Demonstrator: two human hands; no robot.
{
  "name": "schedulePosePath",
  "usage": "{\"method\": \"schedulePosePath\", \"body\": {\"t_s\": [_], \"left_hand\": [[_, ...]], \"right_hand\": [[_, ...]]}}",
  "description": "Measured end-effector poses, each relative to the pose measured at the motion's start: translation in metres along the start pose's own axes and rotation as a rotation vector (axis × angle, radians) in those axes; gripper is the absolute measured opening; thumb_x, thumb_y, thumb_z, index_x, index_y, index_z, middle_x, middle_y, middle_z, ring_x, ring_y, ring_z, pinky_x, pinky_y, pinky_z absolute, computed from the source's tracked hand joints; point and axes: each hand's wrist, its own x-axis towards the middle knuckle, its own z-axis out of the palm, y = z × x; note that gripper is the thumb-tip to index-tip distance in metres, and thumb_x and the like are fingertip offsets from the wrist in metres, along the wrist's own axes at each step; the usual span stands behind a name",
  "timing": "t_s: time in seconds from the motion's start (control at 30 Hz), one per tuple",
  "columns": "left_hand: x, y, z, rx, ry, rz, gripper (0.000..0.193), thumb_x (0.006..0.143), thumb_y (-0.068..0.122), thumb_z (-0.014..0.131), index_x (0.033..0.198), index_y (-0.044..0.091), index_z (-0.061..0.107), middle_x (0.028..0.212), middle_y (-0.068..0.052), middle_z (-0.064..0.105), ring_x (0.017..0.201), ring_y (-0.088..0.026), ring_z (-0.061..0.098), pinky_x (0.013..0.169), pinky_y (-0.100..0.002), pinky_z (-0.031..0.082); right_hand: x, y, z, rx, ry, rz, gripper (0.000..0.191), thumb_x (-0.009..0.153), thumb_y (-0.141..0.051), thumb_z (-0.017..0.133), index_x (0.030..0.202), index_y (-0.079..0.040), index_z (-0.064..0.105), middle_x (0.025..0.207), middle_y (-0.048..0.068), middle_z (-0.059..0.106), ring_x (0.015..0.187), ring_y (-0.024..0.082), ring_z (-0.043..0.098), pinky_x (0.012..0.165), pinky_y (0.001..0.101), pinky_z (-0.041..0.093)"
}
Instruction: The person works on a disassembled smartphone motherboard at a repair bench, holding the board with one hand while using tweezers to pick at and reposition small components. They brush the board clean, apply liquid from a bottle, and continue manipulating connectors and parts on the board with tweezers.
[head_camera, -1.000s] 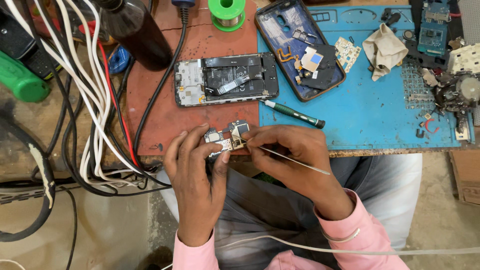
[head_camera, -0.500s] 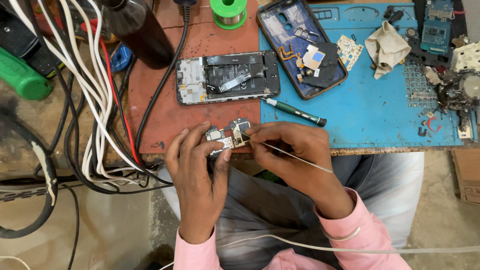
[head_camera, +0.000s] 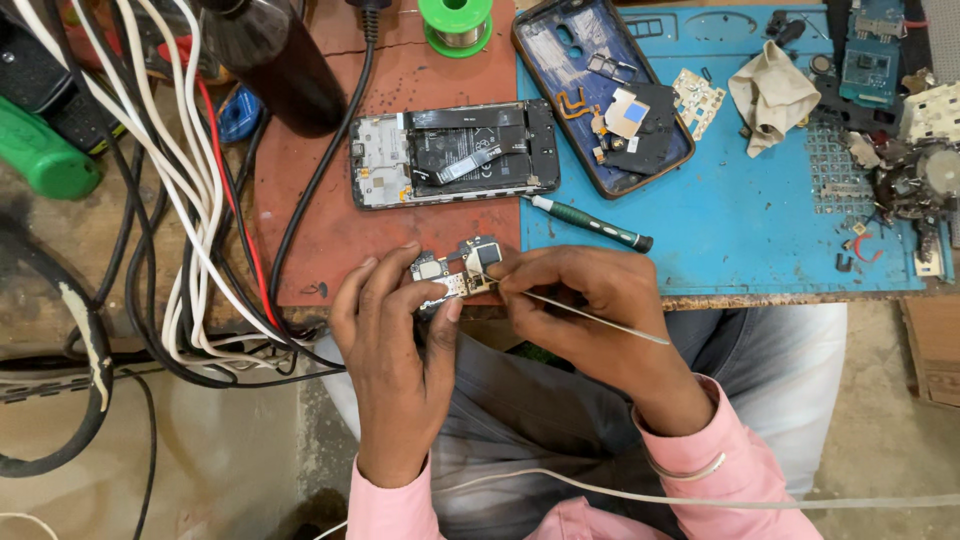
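My left hand (head_camera: 395, 345) grips a small phone circuit board (head_camera: 452, 268) at the near edge of the bench, thumb and fingers around it. My right hand (head_camera: 590, 305) pinches thin metal tweezers (head_camera: 585, 312), whose tip touches the board's right side. Just beyond lies an opened phone body (head_camera: 455, 155) with its insides showing, on a reddish-brown mat (head_camera: 330, 220). A green-handled screwdriver (head_camera: 590, 222) lies between the phone and my right hand.
A blue work mat (head_camera: 760, 210) carries a phone back cover (head_camera: 600, 95) with loose parts, a crumpled cloth (head_camera: 772, 95) and small boards at the right. A dark bottle (head_camera: 275, 60), a solder spool (head_camera: 455, 22) and a tangle of cables (head_camera: 170, 200) fill the left.
Both hands stay on the board at the bench edge; the tweezers tip has shifted only slightly on it.
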Motion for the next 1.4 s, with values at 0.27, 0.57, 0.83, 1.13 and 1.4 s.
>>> {"method": "schedulePosePath", "body": {"t_s": [0.27, 0.57, 0.83, 1.13, 1.4], "left_hand": [[-0.0013, -0.0001, -0.0009, 0.001, -0.003, -0.015, 0.018, 0.102, 0.020, 0.068, 0.115, 0.009, 0.062, 0.144, -0.010, 0.059, 0.139, -0.036, 0.043, 0.117, -0.046, 0.033], [-0.0015, -0.0011, 0.0004, 0.000, -0.006, -0.004, 0.019, 0.102, 0.022, 0.068, 0.116, 0.009, 0.062, 0.144, -0.009, 0.059, 0.140, -0.035, 0.043, 0.117, -0.047, 0.032], [-0.0014, -0.0011, 0.0000, -0.004, -0.003, -0.003, 0.020, 0.100, 0.020, 0.069, 0.116, 0.008, 0.062, 0.145, -0.010, 0.058, 0.139, -0.035, 0.043, 0.117, -0.046, 0.033], [-0.0011, -0.0004, -0.0011, 0.001, -0.006, -0.009, 0.019, 0.100, 0.019, 0.070, 0.114, 0.008, 0.062, 0.143, -0.010, 0.060, 0.139, -0.035, 0.044, 0.117, -0.047, 0.032], [-0.0014, 0.0006, -0.0019, 0.001, -0.011, -0.005, 0.019, 0.101, 0.019, 0.069, 0.115, 0.008, 0.062, 0.144, -0.010, 0.059, 0.139, -0.035, 0.043, 0.117, -0.047, 0.032]], "right_hand": [[-0.0012, 0.0003, -0.0004, -0.042, 0.021, 0.046, 0.010, 0.087, 0.001, 0.078, 0.094, -0.001, 0.073, 0.102, 0.007, 0.080, 0.077, 0.007, 0.072, 0.065, 0.0215, 0.059], [-0.0005, 0.0002, 0.0000, -0.005, 0.008, 0.024, 0.010, 0.088, 0.002, 0.076, 0.096, -0.001, 0.071, 0.106, 0.008, 0.079, 0.083, 0.008, 0.074, 0.070, 0.0221, 0.062], [-0.0003, -0.0002, -0.0007, -0.005, 0.003, 0.033, 0.010, 0.087, 0.002, 0.076, 0.095, -0.001, 0.072, 0.104, 0.007, 0.079, 0.085, 0.007, 0.075, 0.073, 0.0226, 0.063], [-0.0006, 0.0006, 0.0001, -0.023, 0.017, 0.037, 0.011, 0.087, 0.002, 0.077, 0.096, -0.001, 0.073, 0.104, 0.007, 0.079, 0.080, 0.006, 0.072, 0.068, 0.0218, 0.059], [-0.0005, -0.0030, -0.0010, -0.023, 0.015, 0.030, 0.011, 0.087, 0.002, 0.077, 0.095, -0.001, 0.071, 0.104, 0.008, 0.079, 0.081, 0.007, 0.073, 0.068, 0.0219, 0.060]]}}
